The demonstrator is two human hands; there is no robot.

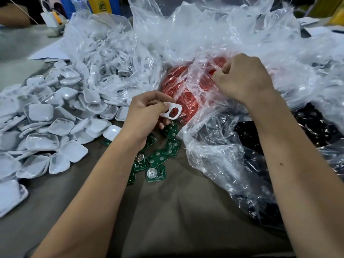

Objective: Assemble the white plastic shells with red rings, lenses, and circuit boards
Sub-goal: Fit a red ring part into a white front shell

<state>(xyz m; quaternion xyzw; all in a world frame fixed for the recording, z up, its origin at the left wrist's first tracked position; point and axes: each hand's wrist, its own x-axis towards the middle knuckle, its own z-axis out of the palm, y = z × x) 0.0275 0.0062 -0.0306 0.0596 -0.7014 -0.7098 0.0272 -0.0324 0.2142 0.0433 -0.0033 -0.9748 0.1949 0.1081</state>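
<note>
While left hand pinches white two-hole shell by its edge at centre: light, stiff, thin, so hold rim only. Right hand curled into red-ring bag at 1 o'clock; rings small, slippery.

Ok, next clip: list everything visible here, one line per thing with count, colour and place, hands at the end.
white shell: one, white with two holes, held in the left hand's grip
white shells pile: many, white, heaped at left on the table
circuit boards: about ten, green, scattered at centre below the left hand
red rings: many, red, inside a clear bag at centre
clear bags: several, transparent, crumpled across back and right
dark parts: many, black, in a bag at right
table: one, grey-brown, under everything
bottles: yellow and blue, far back left
left hand: one, pinches the shell
right hand: one, fingers curled into the red rings' bag
</note>
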